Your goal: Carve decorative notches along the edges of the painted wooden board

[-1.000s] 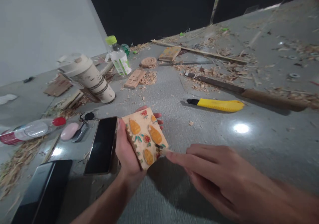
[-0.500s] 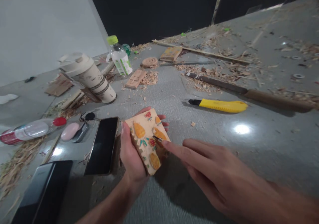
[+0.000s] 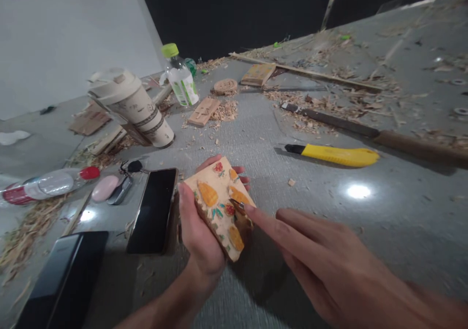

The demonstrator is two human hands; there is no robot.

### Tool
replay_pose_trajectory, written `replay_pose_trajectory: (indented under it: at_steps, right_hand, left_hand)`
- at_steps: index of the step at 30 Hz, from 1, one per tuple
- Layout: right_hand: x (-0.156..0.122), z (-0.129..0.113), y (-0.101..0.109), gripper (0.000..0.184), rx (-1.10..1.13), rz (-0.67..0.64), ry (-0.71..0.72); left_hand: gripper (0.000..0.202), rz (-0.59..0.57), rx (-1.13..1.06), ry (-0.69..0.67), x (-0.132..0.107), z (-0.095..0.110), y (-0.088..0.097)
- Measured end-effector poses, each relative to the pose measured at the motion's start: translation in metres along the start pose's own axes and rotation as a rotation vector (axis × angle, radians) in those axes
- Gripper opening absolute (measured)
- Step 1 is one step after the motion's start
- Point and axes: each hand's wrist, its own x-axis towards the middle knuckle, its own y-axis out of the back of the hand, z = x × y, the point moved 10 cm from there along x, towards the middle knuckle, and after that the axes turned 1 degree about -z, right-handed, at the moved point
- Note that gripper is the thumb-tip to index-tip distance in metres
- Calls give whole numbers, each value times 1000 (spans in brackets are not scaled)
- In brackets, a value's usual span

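Note:
My left hand (image 3: 201,231) is closed around a carved wooden block (image 3: 220,175), its thumb along the near-left edge and its fingertips showing past the far right side. Raised orange carrot-like shapes, red strawberry-like shapes and green leaves cover the block's upper face. My right hand (image 3: 318,256) grips a small carving knife (image 3: 239,203), with the index finger stretched along it. Only the knife's short metal front end shows; the rest is hidden in the hand. Its tip touches, or nearly touches, the face between an orange shape and a red one.
A yellow utility knife (image 3: 340,155) and a long saw-like tool (image 3: 336,123) lie to the right. Left are a phone (image 3: 153,212), a black case (image 3: 60,280), a lidded cup (image 3: 131,107) and a lying bottle (image 3: 54,185). Wood shavings (image 3: 226,110) surround a carved plaque (image 3: 204,112).
The view has shifted slightly, so most things sit a little differently in the picture. Both hands keep their grips, and the knife tip stays near the same spot on the block.

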Motion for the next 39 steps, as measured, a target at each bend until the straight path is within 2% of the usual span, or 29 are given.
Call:
replay_pose_trajectory:
  at_steps: [6,12,18,21,25,30,34,36,39]
  right_hand:
    - [-1,-1,-1,53,-13,1,-5]
    - [-10,-7,-11,63,-100,-49,45]
    - [-18,-4,-21,69,-90,-127,39]
    - [-18,1,-23,69,-84,-157,22]
    - [-14,2,-17,65,-83,-142,24]
    - [-5,1,1,57,-105,-120,34]
    - [1,2,13,49,-90,-116,56]
    - [3,4,20,45,-59,-86,72]
    - [5,5,33,44,1,-1,101]
  left_hand:
    - [58,-18,32,-50,0,1,-1]
    - [62,-26,12,62,0,-13,3]
    - [58,68,3,92,2,-8,10]
    - [64,91,8,91,3,-6,10]
    - [65,64,31,88,4,-7,7]
    - [69,36,34,73,3,-7,6]
    - [60,16,6,93,3,-9,6]
    - [57,27,-10,104,4,-10,9]
    - [63,37,-14,99,5,-9,12]
